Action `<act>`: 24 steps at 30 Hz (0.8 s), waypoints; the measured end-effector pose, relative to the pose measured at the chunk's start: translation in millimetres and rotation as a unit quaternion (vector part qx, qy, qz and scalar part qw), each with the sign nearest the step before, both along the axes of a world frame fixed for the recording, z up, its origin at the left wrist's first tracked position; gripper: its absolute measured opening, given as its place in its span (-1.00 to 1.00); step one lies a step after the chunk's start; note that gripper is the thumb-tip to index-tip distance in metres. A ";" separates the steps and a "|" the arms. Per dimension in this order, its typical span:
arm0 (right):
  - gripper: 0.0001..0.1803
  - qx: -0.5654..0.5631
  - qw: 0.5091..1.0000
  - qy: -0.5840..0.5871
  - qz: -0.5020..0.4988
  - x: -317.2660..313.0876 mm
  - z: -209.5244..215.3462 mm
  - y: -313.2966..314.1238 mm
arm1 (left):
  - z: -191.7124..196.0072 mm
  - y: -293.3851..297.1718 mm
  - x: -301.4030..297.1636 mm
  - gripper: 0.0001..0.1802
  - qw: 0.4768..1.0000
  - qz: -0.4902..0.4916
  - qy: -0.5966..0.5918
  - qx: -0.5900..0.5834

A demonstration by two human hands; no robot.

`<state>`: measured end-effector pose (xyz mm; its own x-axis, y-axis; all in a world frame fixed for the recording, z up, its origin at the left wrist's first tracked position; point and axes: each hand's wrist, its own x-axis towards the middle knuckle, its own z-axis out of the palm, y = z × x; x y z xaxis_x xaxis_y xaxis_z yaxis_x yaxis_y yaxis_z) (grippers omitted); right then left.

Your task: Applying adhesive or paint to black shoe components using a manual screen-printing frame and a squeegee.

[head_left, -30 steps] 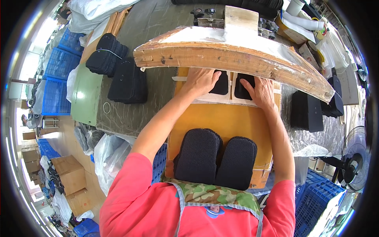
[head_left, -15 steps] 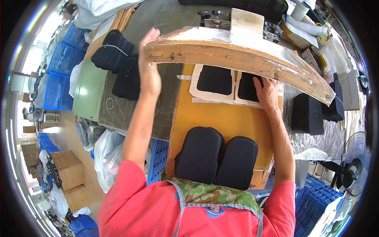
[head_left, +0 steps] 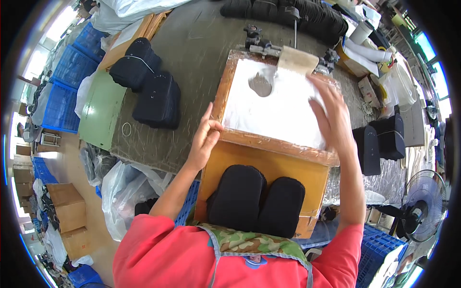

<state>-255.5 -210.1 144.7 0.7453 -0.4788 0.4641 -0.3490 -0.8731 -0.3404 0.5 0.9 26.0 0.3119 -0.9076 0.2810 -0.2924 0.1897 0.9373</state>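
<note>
A wood-edged screen frame (head_left: 273,140) with a white face lies lowered on the yellow-brown board (head_left: 230,154). It hides the black pads seen earlier in their white outlines. My left hand (head_left: 204,141) is at the frame's near left corner, fingers apart and touching its edge. Above the frame's right side hovers my right hand (head_left: 333,113), open and slightly blurred, fingers spread near a beige block (head_left: 297,60) that leans at the frame's far edge. A dark oval patch (head_left: 260,85) shows in the white face. Two stacks of black rounded pads (head_left: 237,198) (head_left: 282,206) stand on the board near my body.
Black pad stacks (head_left: 157,102) sit to the left on the dark table (head_left: 192,62), more (head_left: 367,150) to the right. Metal clamps (head_left: 254,36) hold the frame's far side. A fan (head_left: 420,206) stands at right, blue crates (head_left: 62,108) at left, plastic bags (head_left: 125,197) below the table edge.
The raised frame has come down flat over the black pads. My left hand came down with its corner; my right hand left the pads and moved above the frame.
</note>
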 end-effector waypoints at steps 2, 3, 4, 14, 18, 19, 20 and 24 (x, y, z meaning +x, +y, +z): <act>-0.46 -0.043 0.991 0.050 -0.117 35.1 -21.3 -57.8 | -10.1 1.6 -1.5 -0.91 0.999 -0.006 0.017 0.031; -0.44 -0.096 0.983 0.072 -0.142 45.8 -32.2 -76.2 | -13.4 0.8 -1.0 -0.92 1.000 -0.005 -0.002 0.020; -0.48 -0.126 0.982 0.061 -0.125 50.2 -42.0 -87.5 | -15.6 0.4 0.0 -0.91 1.000 -0.006 -0.002 0.019; -0.84 0.009 0.999 0.045 0.026 53.3 -54.3 16.4 | -25.2 2.1 -2.1 -0.91 0.999 0.010 0.028 0.022; -0.83 -0.009 1.000 -0.024 0.013 108.2 -56.4 -34.2 | -22.4 1.4 -0.6 -0.91 0.999 0.015 -0.034 0.006; -0.83 -0.008 0.999 -0.036 -0.019 121.3 -60.6 -43.9 | -22.0 1.5 -0.3 -0.91 0.999 0.016 -0.037 0.006; -0.82 -0.038 0.997 -0.061 0.003 123.2 -66.2 -44.5 | -22.0 1.4 -0.3 -0.91 0.999 0.017 -0.039 0.005; -0.77 0.016 0.999 0.024 0.023 83.3 -71.5 -13.2 | -23.5 1.8 -1.6 -0.92 1.000 0.012 0.020 0.020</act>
